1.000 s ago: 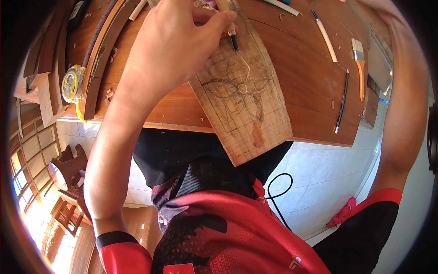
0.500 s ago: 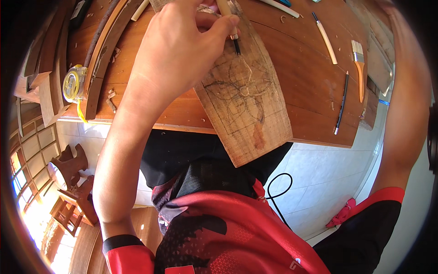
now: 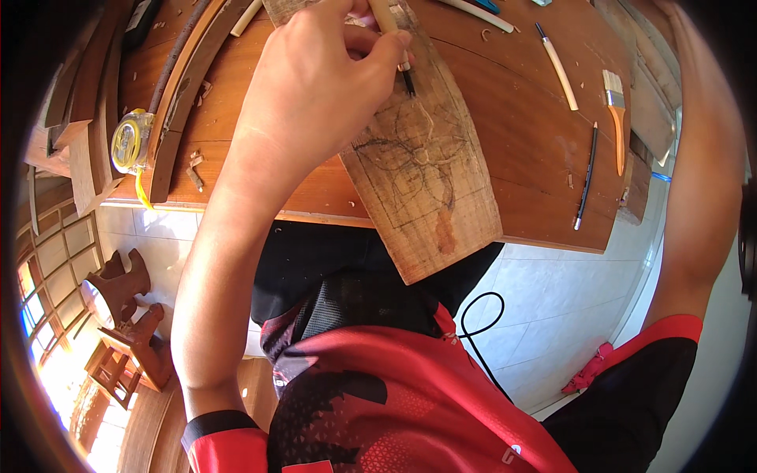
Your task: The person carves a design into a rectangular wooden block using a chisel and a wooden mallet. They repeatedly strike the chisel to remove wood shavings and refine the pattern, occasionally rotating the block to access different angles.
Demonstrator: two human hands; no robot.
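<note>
My left hand [image 3: 315,83] is closed round the pale handle of a carving tool [image 3: 408,82] at the top middle. The tool's dark metal tip points down and meets the face of a wooden board [image 3: 473,213]. This board bears a pencilled flower with carved lines near its petals, and its near end juts over the table edge toward my lap. My left wrist and forearm lie across the board's left side. Along the right rim my right forearm [image 3: 702,158] reaches up, and the hand itself is beyond the picture.
A wooden table [image 3: 520,158] carries shavings, a pale-handled tool [image 3: 560,75], a pencil [image 3: 586,177] and a flat brush [image 3: 615,118] on the right. Leftward lie a yellow tape measure [image 3: 130,142] and curved wood strips [image 3: 175,102]. A black cable [image 3: 481,331] hangs by the floor.
The whole view has shifted slightly. My left hand keeps its hold on the carving tool, with the tip at nearly the same spot on the board.
</note>
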